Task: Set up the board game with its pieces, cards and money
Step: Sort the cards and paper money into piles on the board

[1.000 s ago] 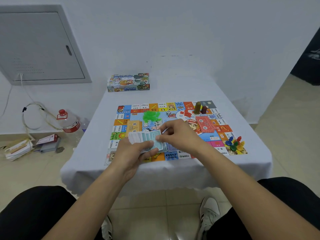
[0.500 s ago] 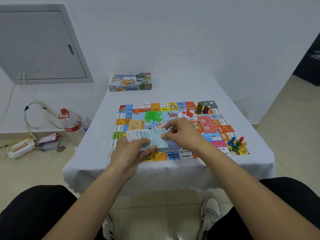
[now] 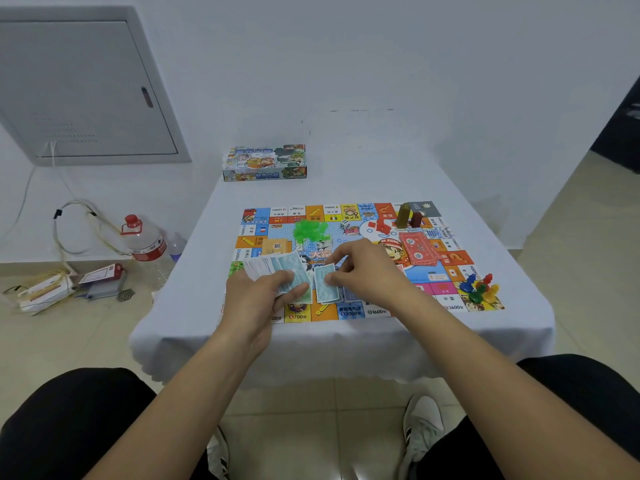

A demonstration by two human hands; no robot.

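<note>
The colourful game board (image 3: 429,292) lies flat on the white table (image 3: 346,344). My left hand (image 3: 258,296) grips a fanned stack of play money (image 3: 273,266) over the board's near left part. My right hand (image 3: 363,271) pinches a few blue-green notes (image 3: 325,289) just right of the fan, low over the board. On the board lie a red card deck (image 3: 417,249), an orange card deck (image 3: 275,246), green plastic houses (image 3: 310,230), red pieces (image 3: 381,225), a die (image 3: 344,225) and coloured pawns (image 3: 479,289).
The game box (image 3: 265,162) stands at the table's far left edge. Two tall blocks (image 3: 408,216) stand at the board's far right corner. A water bottle (image 3: 143,240), cables and papers (image 3: 45,289) lie on the floor to the left. My knees flank the table's near edge.
My right hand has drawn a few notes out of the fan and moved them slightly right and down; a gap now shows between them and the stack in my left hand.
</note>
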